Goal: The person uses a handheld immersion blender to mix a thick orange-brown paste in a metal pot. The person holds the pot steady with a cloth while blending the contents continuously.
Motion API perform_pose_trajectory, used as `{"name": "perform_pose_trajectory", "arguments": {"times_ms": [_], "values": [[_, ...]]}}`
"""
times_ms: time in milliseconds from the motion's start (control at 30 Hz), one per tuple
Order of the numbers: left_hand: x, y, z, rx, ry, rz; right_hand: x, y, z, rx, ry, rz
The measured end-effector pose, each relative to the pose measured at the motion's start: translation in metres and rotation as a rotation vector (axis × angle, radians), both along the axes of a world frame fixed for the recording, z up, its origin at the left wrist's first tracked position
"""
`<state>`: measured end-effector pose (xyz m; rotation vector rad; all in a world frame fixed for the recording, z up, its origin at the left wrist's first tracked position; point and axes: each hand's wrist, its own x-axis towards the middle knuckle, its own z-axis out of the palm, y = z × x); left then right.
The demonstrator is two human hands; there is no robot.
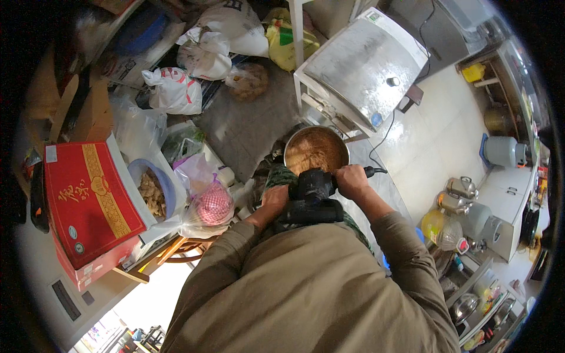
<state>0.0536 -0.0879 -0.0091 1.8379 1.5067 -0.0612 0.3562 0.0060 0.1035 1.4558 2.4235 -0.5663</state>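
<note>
Both my hands grip a black corded power tool, whose exact kind I cannot tell. My left hand [276,198] closes on the tool's left side, partly hidden by it. On the right, my right hand [351,178] wraps a handle from which a black cable runs out. The black power tool [315,187] points over the near rim of a round metal pot [348,152]. Brown, grainy paste-like stuff [315,150] fills much of the pot. Whatever the tool's working end touches is hidden beneath its body.
A white metal appliance on legs [366,66] stands just beyond the pot, with a cord [393,128] trailing nearby. Left are a red box [88,198], a blue bowl [167,185] and plastic bags [174,90]. Oil bottles [435,227] and kettles stand at right.
</note>
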Motion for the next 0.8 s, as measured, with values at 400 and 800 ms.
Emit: {"name": "perform_pose_trajectory", "arguments": {"times_ms": [400, 800], "values": [[-0.020, -0.028, -0.107, -0.090, -0.187, 0.133, 0.002, -0.010, -0.002, -0.112, -0.040, -0.016], [-0.037, -0.017, -0.073, 0.002, -0.264, 0.104, -0.017, 0.009, -0.006, -0.125, -0.045, 0.023]]}}
